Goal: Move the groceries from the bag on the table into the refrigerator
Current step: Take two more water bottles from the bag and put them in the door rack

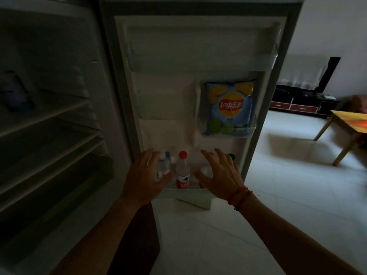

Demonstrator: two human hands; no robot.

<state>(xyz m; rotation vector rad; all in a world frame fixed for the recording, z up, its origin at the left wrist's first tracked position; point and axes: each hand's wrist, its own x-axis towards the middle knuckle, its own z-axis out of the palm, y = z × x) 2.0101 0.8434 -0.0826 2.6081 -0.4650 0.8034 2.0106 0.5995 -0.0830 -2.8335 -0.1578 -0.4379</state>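
Left hand [147,175] and right hand [220,175] hover, fingers spread, either side of the red-capped bottle [182,171] on the door shelf [184,197], probably steadying bottles upright.

You are in a home. In front of you stands a household refrigerator [49,56] with its door [168,120] swung open, a bag of chips [230,108] and drink bottles [182,171] in the door shelves. To your right are pale floor tiles [297,195], a small wooden table [349,120] and a low dark cabinet [297,105] with a cloth-draped television [305,74].
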